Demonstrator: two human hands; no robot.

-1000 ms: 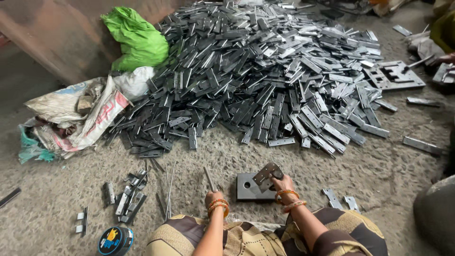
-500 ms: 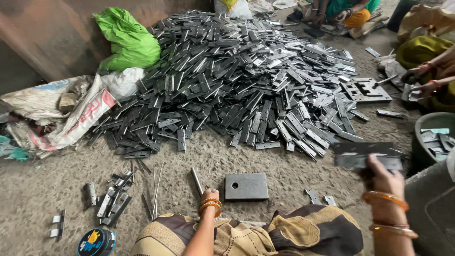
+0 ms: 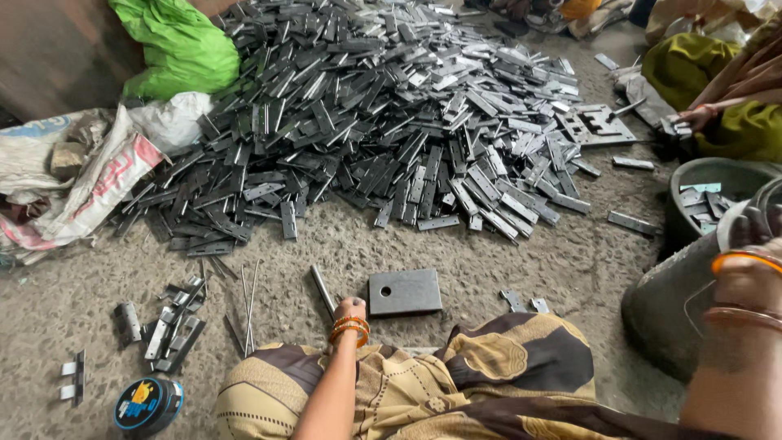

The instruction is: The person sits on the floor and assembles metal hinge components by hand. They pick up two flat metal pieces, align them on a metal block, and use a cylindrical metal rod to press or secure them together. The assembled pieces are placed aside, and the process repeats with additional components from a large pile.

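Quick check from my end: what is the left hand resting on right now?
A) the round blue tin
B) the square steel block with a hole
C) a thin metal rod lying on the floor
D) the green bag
C: the left hand sits on the near end of the thin metal rod, which lies just left of the square steel block; that block is beside the hand, untouched.

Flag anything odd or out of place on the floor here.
Nothing looks damaged or spilled. The big heap of metal strips has loose pieces scattered beyond its near edge, and a few thin rods lie askew beside the left hand, which grips a rod by the flat metal block. The right hand is too close and blurred to read.
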